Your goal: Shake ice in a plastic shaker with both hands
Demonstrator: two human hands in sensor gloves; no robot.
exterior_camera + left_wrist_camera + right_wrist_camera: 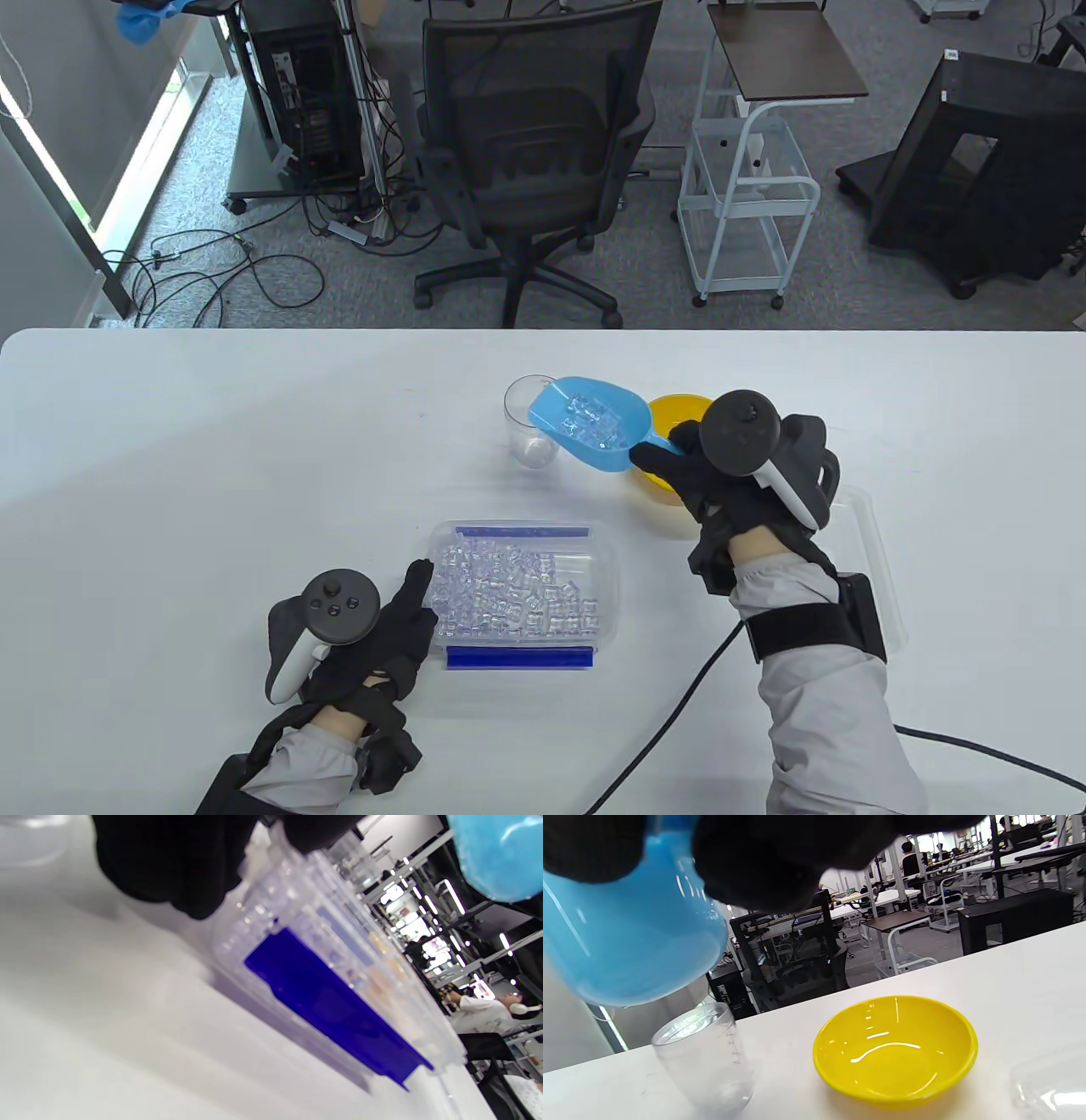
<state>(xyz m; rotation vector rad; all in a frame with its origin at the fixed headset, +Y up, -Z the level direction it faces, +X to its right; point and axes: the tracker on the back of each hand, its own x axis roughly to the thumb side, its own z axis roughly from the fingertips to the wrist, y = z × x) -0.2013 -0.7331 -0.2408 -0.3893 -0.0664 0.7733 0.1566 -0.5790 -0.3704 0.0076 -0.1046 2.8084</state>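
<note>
Right hand (730, 484) has its fingers curled tight round the handle of a blue plastic scoop (590, 422), loaded with clear ice cubes (591, 421) and held above the worktop (212, 475), its tip over the rim of the clear plastic shaker cup (531, 423). Cup stands upright just beside a glossy yellow bowl (895, 1050). Left hand (386, 632) lies flat, fingers straight and together, touching the left wall of a clear rectangular ice tub (522, 586) with blue clips.

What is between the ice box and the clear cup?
Only bare white table, seen in the table view, lies between the ice box and the clear cup.
</note>
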